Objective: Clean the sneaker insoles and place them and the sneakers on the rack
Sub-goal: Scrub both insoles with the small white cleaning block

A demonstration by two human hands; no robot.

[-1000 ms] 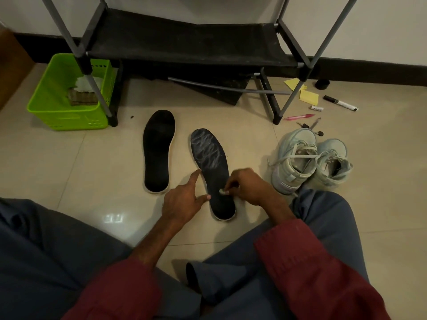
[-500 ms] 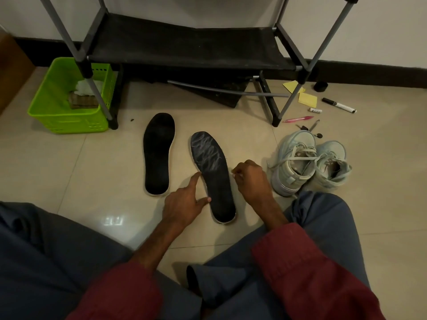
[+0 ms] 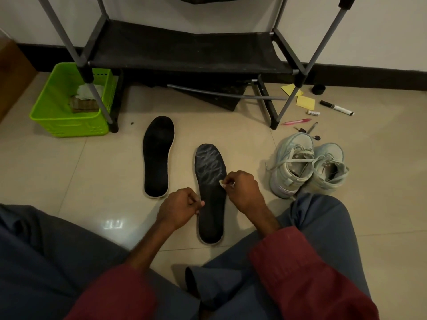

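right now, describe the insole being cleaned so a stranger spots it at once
Start at the black rack by the wall; two dark insoles lie on the floor before it. The right insole is nearer the pale sneakers, between the left hand and right hand. Unlike the plain black insole, its toe end carries whitish streaks.

Green basket [image 3: 69,116], white-streaked black insole [image 3: 210,172]

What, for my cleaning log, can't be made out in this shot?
Head view only:
- Whitish piece in the right hand: too small, fingers cover it.
- Left hand: curled, blurred; whether it holds the streaked insole is unclear.
- Rack: upper part cut by top edge.
- Green basket contents: partly behind a rack leg.
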